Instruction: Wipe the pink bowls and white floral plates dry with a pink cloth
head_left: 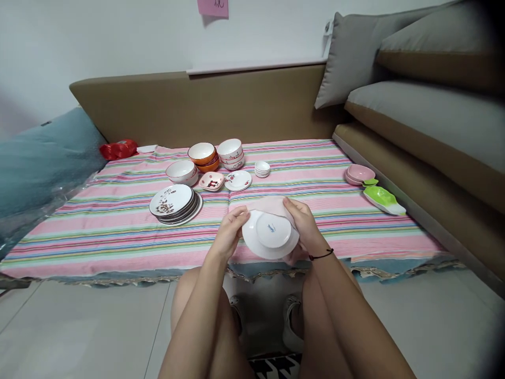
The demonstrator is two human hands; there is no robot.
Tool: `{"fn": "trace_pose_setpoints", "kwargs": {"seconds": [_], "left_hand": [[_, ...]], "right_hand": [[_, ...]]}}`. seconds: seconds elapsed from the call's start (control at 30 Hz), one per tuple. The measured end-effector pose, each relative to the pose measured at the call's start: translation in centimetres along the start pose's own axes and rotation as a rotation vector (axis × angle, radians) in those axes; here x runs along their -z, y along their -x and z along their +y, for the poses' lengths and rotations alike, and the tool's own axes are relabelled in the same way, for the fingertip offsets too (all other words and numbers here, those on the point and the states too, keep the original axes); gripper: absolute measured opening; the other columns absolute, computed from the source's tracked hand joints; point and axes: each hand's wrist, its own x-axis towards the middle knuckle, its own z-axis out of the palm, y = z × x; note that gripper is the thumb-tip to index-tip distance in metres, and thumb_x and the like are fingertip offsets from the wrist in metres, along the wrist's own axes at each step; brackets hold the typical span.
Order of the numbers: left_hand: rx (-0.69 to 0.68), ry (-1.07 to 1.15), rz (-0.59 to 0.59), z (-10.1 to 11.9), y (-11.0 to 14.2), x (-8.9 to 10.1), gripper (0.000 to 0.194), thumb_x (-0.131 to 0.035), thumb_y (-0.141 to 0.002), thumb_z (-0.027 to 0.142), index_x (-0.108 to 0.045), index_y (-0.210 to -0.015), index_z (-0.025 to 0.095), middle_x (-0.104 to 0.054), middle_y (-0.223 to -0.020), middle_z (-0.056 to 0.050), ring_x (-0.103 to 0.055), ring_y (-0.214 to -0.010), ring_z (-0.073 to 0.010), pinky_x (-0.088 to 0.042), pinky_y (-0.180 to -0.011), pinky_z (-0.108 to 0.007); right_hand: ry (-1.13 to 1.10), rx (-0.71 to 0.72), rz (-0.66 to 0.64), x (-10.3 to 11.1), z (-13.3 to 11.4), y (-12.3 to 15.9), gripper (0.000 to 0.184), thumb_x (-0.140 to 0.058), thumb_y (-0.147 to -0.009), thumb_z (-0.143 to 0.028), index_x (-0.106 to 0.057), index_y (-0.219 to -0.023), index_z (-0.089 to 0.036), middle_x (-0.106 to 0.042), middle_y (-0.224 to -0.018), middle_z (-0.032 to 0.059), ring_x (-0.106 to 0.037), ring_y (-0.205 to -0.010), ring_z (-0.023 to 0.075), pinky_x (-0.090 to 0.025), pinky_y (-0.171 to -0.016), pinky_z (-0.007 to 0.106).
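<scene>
A white plate is held up over the front edge of the striped cloth, its underside with a small blue mark facing me. My left hand grips the plate's left rim between thumb and fingers. On the other side my right hand is closed around a pale pink cloth, which lies along the plate's upper and right rim. Part of the cloth hangs below the right hand. The fingers behind the plate are hidden.
On the striped cloth stand a stack of plates, several bowls, a square dish, a flowered plate and small white dishes. Pink bowls and a green leaf-shaped dish lie right, beside stacked cushions.
</scene>
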Motion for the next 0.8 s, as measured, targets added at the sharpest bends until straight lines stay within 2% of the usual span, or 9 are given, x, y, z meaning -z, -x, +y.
{"fn": "trace_pose_setpoints", "kwargs": {"seconds": [0.07, 0.13, 0.27, 0.4, 0.5, 0.6, 0.8], "left_hand": [[0.02, -0.027, -0.021, 0.4, 0.2, 0.5, 0.025, -0.078, -0.067, 0.031, -0.066, -0.076, 0.012, -0.059, -0.063, 0.001, -0.05, -0.052, -0.0068, -0.037, -0.047, -0.016], [0.019, -0.015, -0.003, 0.4, 0.2, 0.8, 0.027, -0.08, -0.065, 0.029, -0.068, -0.081, 0.01, -0.063, -0.067, -0.001, -0.053, -0.055, -0.0077, -0.04, -0.049, -0.016], [-0.026, 0.137, 0.127, -0.5, -0.3, 1.2, 0.039, -0.082, -0.061, 0.027, -0.068, -0.095, 0.011, -0.068, -0.079, -0.004, -0.059, -0.061, -0.0101, -0.048, -0.054, -0.019], [-0.097, 0.326, 0.234, -1.1, -0.9, 1.2, 0.042, -0.082, -0.059, 0.017, -0.064, -0.097, 0.016, -0.069, -0.092, -0.002, -0.063, -0.073, -0.0113, -0.053, -0.064, -0.02], [-0.123, 0.379, 0.253, -1.3, -0.9, 0.8, 0.043, -0.079, -0.06, 0.01, -0.061, -0.099, 0.019, -0.068, -0.094, 0.0, -0.063, -0.081, -0.0113, -0.054, -0.07, -0.02], [-0.135, 0.371, 0.235, -1.4, -0.8, 0.3, 0.044, -0.077, -0.061, 0.008, -0.06, -0.1, 0.02, -0.067, -0.101, -0.001, -0.063, -0.089, -0.0128, -0.053, -0.074, -0.021], [-0.156, 0.312, 0.198, -1.3, -0.6, -0.1, 0.043, -0.076, -0.063, 0.014, -0.06, -0.103, 0.021, -0.066, -0.108, -0.003, -0.061, -0.098, -0.0165, -0.052, -0.077, -0.023]], "right_hand": [[0.05, -0.015, -0.037, 0.2, 0.2, 0.1, 0.034, -0.064, -0.075, -0.052, -0.065, -0.075, -0.018, -0.063, -0.066, -0.0006, -0.054, -0.058, 0.013, -0.042, -0.054, 0.025], [0.07, -0.008, -0.021, 0.0, 0.5, 0.0, 0.035, -0.062, -0.076, -0.053, -0.064, -0.076, -0.018, -0.062, -0.065, -0.0009, -0.052, -0.057, 0.0128, -0.041, -0.052, 0.024], [0.052, 0.078, 0.108, -1.0, 0.8, 0.0, 0.031, -0.062, -0.078, -0.049, -0.063, -0.08, -0.018, -0.062, -0.07, -0.0015, -0.053, -0.061, 0.0121, -0.042, -0.054, 0.022], [0.053, 0.022, 0.096, -2.2, 1.7, 0.2, 0.042, -0.059, -0.079, -0.053, -0.064, -0.1, -0.016, -0.067, -0.079, 0.002, -0.058, -0.064, 0.0147, -0.045, -0.054, 0.024], [0.003, 0.018, 0.146, -3.0, 2.7, 0.1, 0.047, -0.059, -0.078, -0.053, -0.062, -0.107, -0.015, -0.069, -0.095, 0.0056, -0.063, -0.082, 0.0178, -0.05, -0.07, 0.027], [-0.039, 0.025, 0.181, -3.4, 3.4, -0.1, 0.045, -0.06, -0.079, -0.051, -0.062, -0.106, -0.016, -0.068, -0.105, 0.0067, -0.063, -0.096, 0.019, -0.049, -0.085, 0.031], [-0.202, -0.005, 0.187, -3.3, 3.9, -0.8, 0.046, -0.056, -0.081, -0.054, -0.062, -0.109, -0.018, -0.065, -0.117, 0.0057, -0.059, -0.109, 0.0181, -0.047, -0.094, 0.032]]}}
